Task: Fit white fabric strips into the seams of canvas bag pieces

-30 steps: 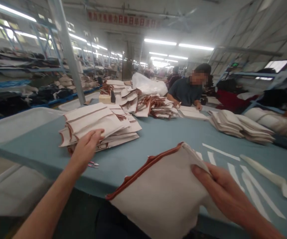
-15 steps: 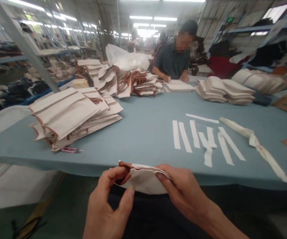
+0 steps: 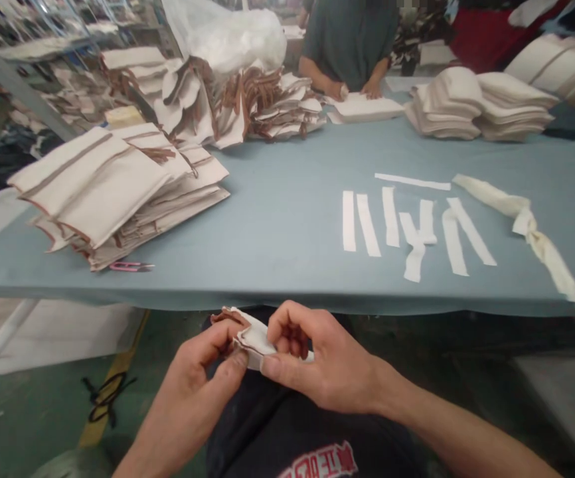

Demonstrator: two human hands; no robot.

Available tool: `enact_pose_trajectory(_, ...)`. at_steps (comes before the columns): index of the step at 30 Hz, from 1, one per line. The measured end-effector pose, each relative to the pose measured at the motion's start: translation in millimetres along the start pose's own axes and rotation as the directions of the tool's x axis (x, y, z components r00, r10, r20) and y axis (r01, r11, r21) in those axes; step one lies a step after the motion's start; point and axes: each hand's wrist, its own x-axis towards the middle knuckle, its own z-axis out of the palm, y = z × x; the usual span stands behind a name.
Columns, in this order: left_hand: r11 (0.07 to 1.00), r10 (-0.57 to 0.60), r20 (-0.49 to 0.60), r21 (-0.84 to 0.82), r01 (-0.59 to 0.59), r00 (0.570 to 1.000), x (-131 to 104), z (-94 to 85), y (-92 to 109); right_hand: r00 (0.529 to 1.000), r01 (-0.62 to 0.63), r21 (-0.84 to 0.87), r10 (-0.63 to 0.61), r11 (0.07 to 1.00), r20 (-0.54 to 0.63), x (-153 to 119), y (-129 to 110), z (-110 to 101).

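A cream fabric piece with brown edging [image 3: 255, 338] is held over my lap, just below the table's front edge. My left hand [image 3: 212, 365] pinches its left, brown-edged end between thumb and fingers. On its right part, my right hand [image 3: 317, 358] is closed with curled fingers, the thumb pressed on the cloth. At the left of the table lies a stack of cream pieces with brown edges [image 3: 113, 192], and pink thread snips [image 3: 131, 266] rest in front of it. White strips [image 3: 391, 216] are spread on the right side.
The blue-green table [image 3: 277, 245] spans the view. Further piles of cream cloth [image 3: 447, 103] stand at its back. Across it, a person in a dark shirt [image 3: 350, 46] has both hands on a flat stack. A twisted cream cloth strip [image 3: 521, 219] lies at the right.
The view has tilted down. The fabric piece is now bunched and angled; my right hand has moved inward along it and curled its fingers, while my left hand still grips the left end.
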Motion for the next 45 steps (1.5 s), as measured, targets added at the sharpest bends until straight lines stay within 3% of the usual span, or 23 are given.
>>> enact_pose_trajectory(4,1.000,0.012,-0.039,-0.007,-0.012,0.999,-6,2.3,12,0.982,-0.150,0.108,0.135,0.983,0.131,16,-8,3)
enact_pose_trajectory(10,1.000,0.014,-0.008,-0.015,-0.014,1.000,-10,0.0,6,0.952,-0.211,0.306,0.124,0.929,0.279,25,2,2)
enact_pose_trajectory(15,0.999,0.034,0.003,-0.018,-0.034,0.999,-9,-1.6,-5,0.921,-0.260,0.347,0.124,0.901,0.368,29,10,-1)
enact_pose_trajectory(19,0.998,0.030,0.023,-0.052,-0.029,0.999,-6,-4.0,-8,0.948,-0.183,0.272,0.097,0.945,0.304,28,10,1)
enact_pose_trajectory(23,0.997,0.042,0.008,-0.070,-0.042,0.999,-5,-7.3,-11,0.977,-0.056,0.058,0.043,0.997,0.211,26,1,3)
enact_pose_trajectory(28,0.998,-0.008,0.010,-0.056,0.009,1.000,-2,-8.6,-26,0.992,0.059,-0.135,-0.043,0.989,0.117,24,-3,13)
enact_pose_trajectory(32,0.993,-0.086,-0.007,-0.076,0.085,0.996,-4,-7.3,-41,0.999,0.030,-0.240,-0.023,0.970,0.032,23,8,22)
enact_pose_trajectory(37,0.991,-0.074,-0.035,-0.110,0.070,0.997,-10,-7.6,-46,0.997,-0.031,-0.311,0.005,0.950,-0.083,17,16,36)
enact_pose_trajectory(45,0.996,-0.067,-0.022,-0.064,0.065,0.998,-24,-15.4,-51,0.995,-0.070,-0.270,0.049,0.960,-0.085,11,16,52)
